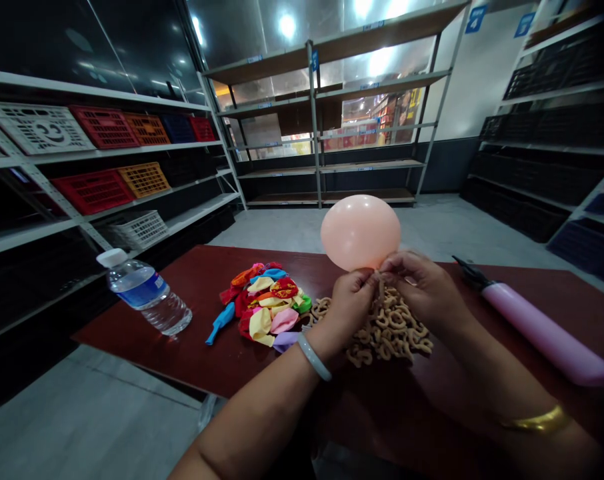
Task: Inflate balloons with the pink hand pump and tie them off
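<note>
An inflated peach-pink balloon (361,232) stands above my hands, its neck pointing down. My left hand (353,297) pinches the neck from the left, thumb and forefinger closed. From the right, my right hand (416,283) also has its fingertips closed at the neck, close against the left ones. A thin tan strand hangs below the fingertips; whether it is the balloon's neck or a tie I cannot tell. Under my hands lies a heap of tan rubber-band-like loops (389,330). Left of it is a pile of uninflated balloons (267,307) in many colours.
A water bottle (149,293) with a white cap stands at the left of the dark red table (182,360). A pink hand pump (547,330) with a black nozzle lies at the right. Shelves with plastic crates (102,127) line the left wall; a metal rack (317,133) stands behind.
</note>
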A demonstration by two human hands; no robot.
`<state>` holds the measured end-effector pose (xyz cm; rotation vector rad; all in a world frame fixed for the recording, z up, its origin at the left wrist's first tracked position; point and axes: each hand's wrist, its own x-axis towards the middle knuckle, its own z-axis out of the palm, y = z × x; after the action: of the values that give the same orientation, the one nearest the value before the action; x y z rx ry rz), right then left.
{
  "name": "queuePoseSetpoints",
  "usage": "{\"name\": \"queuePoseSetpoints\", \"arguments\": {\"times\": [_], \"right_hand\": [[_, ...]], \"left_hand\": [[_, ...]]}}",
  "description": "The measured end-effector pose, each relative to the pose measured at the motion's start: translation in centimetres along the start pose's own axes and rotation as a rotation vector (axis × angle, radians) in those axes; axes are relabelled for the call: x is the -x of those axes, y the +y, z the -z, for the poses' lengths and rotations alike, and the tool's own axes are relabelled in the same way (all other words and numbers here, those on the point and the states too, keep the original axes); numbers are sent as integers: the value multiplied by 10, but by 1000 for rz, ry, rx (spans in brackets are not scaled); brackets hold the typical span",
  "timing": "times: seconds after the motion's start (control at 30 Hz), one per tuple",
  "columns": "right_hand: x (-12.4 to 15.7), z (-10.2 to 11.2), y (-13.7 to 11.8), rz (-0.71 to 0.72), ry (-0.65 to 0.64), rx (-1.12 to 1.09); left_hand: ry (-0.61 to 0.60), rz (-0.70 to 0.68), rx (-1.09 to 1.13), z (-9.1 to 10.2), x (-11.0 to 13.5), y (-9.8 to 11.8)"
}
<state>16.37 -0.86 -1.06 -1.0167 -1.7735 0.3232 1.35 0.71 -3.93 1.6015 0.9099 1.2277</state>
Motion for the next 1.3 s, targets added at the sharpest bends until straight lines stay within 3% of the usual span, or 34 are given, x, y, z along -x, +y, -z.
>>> {"name": "queuePoseSetpoints", "arguments": {"times": [0.13,0.33,0.63,0.8,0.87,0.97,1.07,1.3], "right_hand": [[-1,2,1,-30,-13,-18],[1,1,-3,105,35,46],[6,5,2,226,256,477],[6,10,14,143,328,661],[6,8,16,80,302,620],[7,2,15,-84,144,494],[8,-9,13,-261,16,280],[0,-31,21,-580,132,-385]], "left_hand": [[27,-20,10,-2,1,-3],[38,-17,1,-2,2,-4],[-44,-38,-62,-2,2,-1],[-55,-66,-60,-7,4,-2],[-13,-54,-55,-7,3,-4],[84,-64,-90,-4,1,-9],[93,-126,-228,-2,-1,-13],[18,-208,-496,0,-1,-12]]}}
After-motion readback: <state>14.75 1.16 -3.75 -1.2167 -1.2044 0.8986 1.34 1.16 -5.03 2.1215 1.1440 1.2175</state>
